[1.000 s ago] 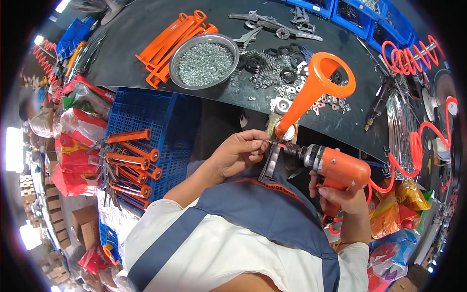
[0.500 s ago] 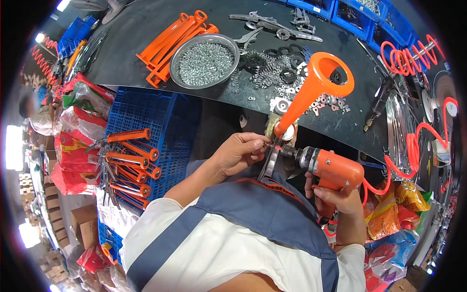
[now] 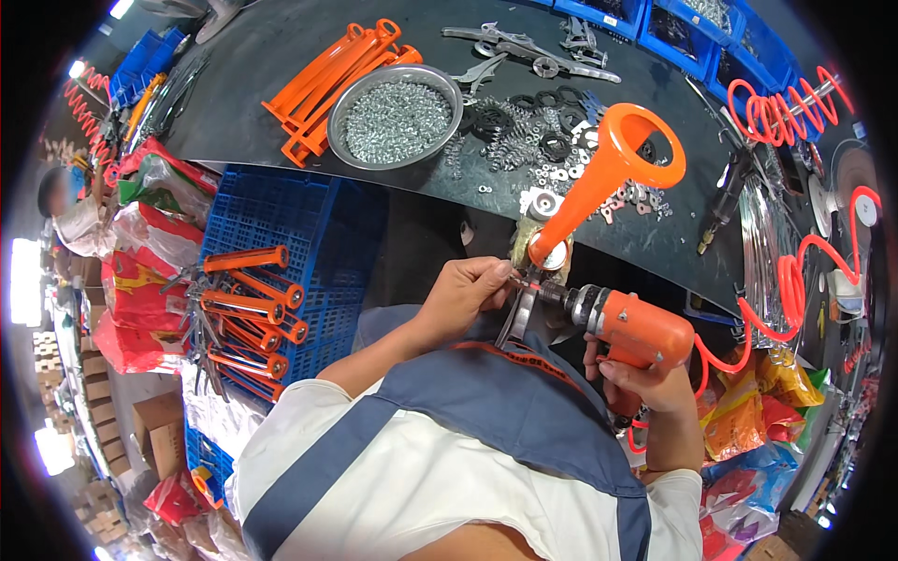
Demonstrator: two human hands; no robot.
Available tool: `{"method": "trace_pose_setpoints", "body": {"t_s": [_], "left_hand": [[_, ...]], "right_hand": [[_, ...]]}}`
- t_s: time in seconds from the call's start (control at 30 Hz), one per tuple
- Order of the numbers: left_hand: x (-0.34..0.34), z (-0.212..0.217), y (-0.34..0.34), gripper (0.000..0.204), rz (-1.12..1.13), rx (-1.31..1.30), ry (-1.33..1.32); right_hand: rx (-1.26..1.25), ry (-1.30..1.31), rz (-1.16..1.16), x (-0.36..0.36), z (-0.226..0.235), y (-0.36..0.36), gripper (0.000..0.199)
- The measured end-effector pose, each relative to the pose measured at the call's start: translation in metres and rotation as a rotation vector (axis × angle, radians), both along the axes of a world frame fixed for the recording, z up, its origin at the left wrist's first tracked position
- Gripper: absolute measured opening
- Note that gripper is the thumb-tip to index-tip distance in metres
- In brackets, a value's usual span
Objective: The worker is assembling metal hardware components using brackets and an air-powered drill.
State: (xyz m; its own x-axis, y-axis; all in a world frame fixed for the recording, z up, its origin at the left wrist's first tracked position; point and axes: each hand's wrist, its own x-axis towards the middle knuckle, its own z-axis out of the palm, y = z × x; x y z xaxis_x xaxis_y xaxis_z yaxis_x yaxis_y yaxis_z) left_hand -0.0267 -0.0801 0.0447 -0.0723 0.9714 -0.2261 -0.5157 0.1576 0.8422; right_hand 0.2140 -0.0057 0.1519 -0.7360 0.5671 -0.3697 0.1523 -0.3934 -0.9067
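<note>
An orange caulking gun frame (image 3: pixel 582 192) stands tilted at the table's front edge, its ring end up toward me and its metal handle (image 3: pixel 517 320) pointing at my body. My right hand (image 3: pixel 650 385) is wrapped round the grip of an orange air-powered driver (image 3: pixel 645 329), whose tip points left and meets the handle. On the other side of the handle, my left hand (image 3: pixel 465 295) is closed in a pinch, thumb against forefinger. Whatever small piece sits between those fingertips is too small to name.
A metal bowl (image 3: pixel 453 140) of small silvery parts stands on the dark table (image 3: pixel 253 112), beside several orange frames (image 3: pixel 327 79). Springs and washers (image 3: pixel 524 136) lie farther right. Finished-looking orange guns (image 3: pixel 245 309) rest on a blue crate (image 3: pixel 323 252). A red coiled hose (image 3: pixel 795 280) hangs at right.
The driver and my right hand have shifted slightly left. My left fingers have closed in nearer the handle, and the orange frame's ring end has tipped slightly right.
</note>
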Motion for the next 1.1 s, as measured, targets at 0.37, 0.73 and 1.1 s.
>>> {"method": "trace_pose_setpoints", "body": {"t_s": [0.37, 0.73, 1.1], "left_hand": [[0.001, -0.004, 0.003, 0.033, -0.03, -0.059, -0.31], [-0.006, -0.002, 0.003, 0.03, -0.106, 0.061, -0.391], [-0.006, 0.01, 0.004, 0.043, -0.056, 0.03, -0.328]], "right_hand": [[0.04, -0.072, -0.046, -0.007, 0.005, -0.002, 0.031], [-0.059, 0.011, -0.051, 0.005, -0.006, 0.002, 0.038], [-0.028, 0.058, -0.045, 0.017, -0.027, 0.002, 0.045]]}}
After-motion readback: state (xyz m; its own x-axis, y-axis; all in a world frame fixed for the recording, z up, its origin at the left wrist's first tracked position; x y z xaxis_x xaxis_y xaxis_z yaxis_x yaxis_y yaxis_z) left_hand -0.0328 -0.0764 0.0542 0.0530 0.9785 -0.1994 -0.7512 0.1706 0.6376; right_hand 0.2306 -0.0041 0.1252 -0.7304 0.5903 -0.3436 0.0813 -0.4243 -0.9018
